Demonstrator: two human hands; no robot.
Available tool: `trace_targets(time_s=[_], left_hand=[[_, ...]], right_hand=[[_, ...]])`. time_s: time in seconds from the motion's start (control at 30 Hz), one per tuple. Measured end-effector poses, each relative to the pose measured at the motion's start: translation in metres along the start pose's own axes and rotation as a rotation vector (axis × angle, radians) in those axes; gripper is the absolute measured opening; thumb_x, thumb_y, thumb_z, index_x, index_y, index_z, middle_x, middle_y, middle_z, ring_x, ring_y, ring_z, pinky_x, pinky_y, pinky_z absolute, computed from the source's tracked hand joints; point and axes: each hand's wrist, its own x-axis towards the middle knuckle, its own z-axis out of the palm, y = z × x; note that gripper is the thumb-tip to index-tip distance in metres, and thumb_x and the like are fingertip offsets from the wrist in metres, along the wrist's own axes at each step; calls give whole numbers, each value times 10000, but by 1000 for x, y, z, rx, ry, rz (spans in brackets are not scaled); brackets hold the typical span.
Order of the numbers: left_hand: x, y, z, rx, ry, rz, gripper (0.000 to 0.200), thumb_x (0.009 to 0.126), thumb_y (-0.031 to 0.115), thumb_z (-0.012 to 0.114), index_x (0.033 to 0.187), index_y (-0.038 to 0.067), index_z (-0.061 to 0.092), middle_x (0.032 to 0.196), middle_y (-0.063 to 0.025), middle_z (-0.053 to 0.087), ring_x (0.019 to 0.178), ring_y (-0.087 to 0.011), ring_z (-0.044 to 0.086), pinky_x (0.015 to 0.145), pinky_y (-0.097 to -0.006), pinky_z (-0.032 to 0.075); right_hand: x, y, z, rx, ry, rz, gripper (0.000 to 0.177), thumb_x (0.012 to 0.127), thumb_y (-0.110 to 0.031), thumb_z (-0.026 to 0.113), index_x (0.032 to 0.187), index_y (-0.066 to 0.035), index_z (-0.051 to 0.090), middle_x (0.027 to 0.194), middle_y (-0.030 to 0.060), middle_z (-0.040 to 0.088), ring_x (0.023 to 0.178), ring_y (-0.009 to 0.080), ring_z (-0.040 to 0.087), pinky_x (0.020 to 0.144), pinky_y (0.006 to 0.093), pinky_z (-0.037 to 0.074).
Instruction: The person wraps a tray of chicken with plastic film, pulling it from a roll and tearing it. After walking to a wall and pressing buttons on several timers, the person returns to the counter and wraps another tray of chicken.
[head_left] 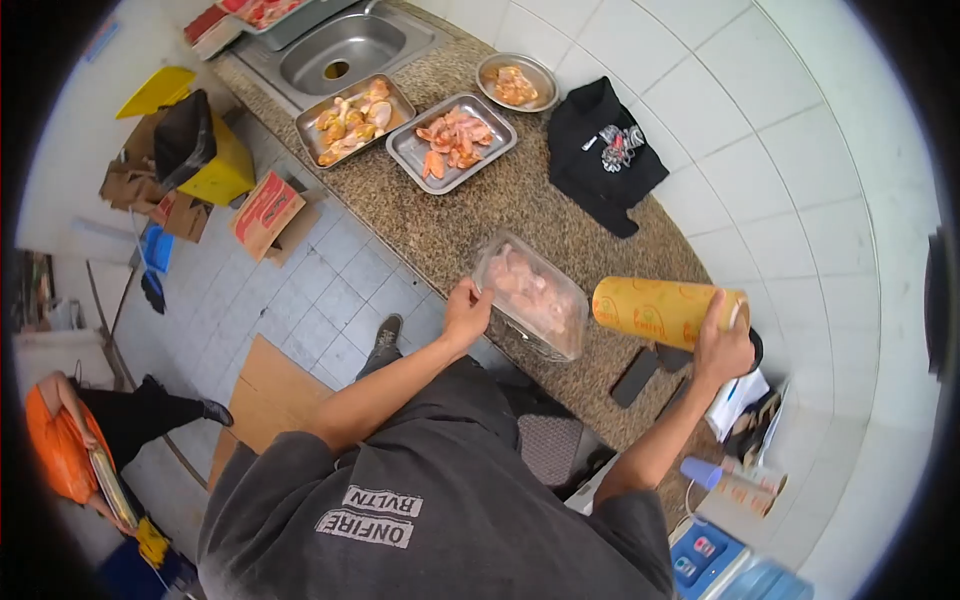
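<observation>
A tray of raw chicken pieces [530, 290] lies on the granite counter in front of me, with clear plastic film over its top. My left hand [467, 315] grips its left edge, thumb on the rim. To the right, my right hand [723, 345] is closed around the end of a large yellow roll of cling film [645, 310] with red print. The roll lies sideways over the counter, its other end close to the tray's right side.
Farther along the counter [400, 210] are a metal tray of chicken wings [455, 142], a tray of drumsticks [352, 120], a metal bowl of meat [517, 85] and a sink [350, 55]. A black cloth [600, 150] and phone [634, 378] lie nearby. Another person [65, 440] stands lower left.
</observation>
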Motion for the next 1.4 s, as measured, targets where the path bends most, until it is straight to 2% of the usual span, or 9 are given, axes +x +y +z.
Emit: trace_targets(time_s=[0.27, 0.4, 0.77, 1.0, 1.1, 1.17, 1.27, 1.33, 1.4], left_hand=[[26, -27, -6, -835, -431, -616, 333, 624, -89, 519, 949, -48, 583, 907, -152, 600, 882, -280, 602, 793, -394, 510], [25, -11, -18, -593, -417, -550, 283, 588, -95, 505, 851, -83, 608, 843, -153, 599, 874, -288, 600, 769, -364, 509], [6, 5, -36, -725, -432, -490, 665, 619, -90, 508, 1279, -17, 519, 1113, -154, 624, 988, -286, 629, 873, -387, 527], [-27, 53, -82, -703, -389, -355, 698, 600, -98, 506, 1296, -59, 482, 1101, -179, 631, 956, -294, 645, 855, -383, 546], [-59, 97, -86, -757, -329, -279, 708, 605, -110, 498, 1311, -72, 461, 1123, -202, 627, 950, -300, 661, 847, -403, 556], [-64, 90, -93, -807, -369, -314, 699, 615, -116, 496, 1312, -88, 451, 1146, -219, 619, 969, -302, 665, 836, -407, 564], [-66, 75, -100, -742, -391, -355, 673, 626, -118, 498, 1298, -101, 458, 1124, -220, 627, 944, -295, 673, 809, -396, 575], [-76, 90, -95, -718, -351, -386, 616, 622, -110, 530, 1238, -90, 511, 1003, -166, 645, 853, -244, 671, 754, -340, 557], [-69, 71, -102, -690, -331, -446, 605, 625, -118, 537, 1228, -85, 520, 959, -155, 643, 821, -230, 672, 717, -331, 560]], right_hand=[[64, -51, 93, 99, -33, -290, 518, 848, -549, 608, 630, -84, 670, 525, 175, 606, 469, 349, 622, 445, 439, 493], [70, -56, 123, 153, -90, -329, 550, 854, -575, 575, 635, -79, 668, 536, 180, 612, 492, 356, 631, 463, 446, 501], [58, -36, 94, 485, -464, -386, 456, 942, -428, 553, 910, 23, 613, 757, 231, 647, 752, 390, 654, 695, 450, 518], [-4, -26, 71, 1035, 187, -171, 234, 963, -182, 531, 1049, 33, 566, 985, 166, 623, 943, 311, 579, 846, 437, 439], [-126, -20, 121, 1511, -864, 527, 452, 1012, -391, 410, 1083, 15, 595, 982, 135, 649, 905, 263, 602, 835, 428, 463], [-149, -62, 66, 2109, -1719, 1584, 645, 986, -544, 361, 1372, -37, 461, 1277, 163, 564, 1160, 297, 561, 1030, 470, 430], [-190, -89, 40, 2310, -1698, 1150, 785, 945, -636, 385, 1468, -54, 332, 1427, 155, 451, 1286, 295, 474, 1109, 466, 369], [-178, -102, 22, 2034, -1193, 176, 841, 899, -670, 445, 1476, -69, 329, 1475, 148, 407, 1327, 314, 426, 1119, 464, 359], [-152, -104, 26, 2560, -1236, 554, 939, 823, -714, 539, 1472, -68, 332, 1480, 148, 402, 1331, 328, 422, 1100, 469, 386]])
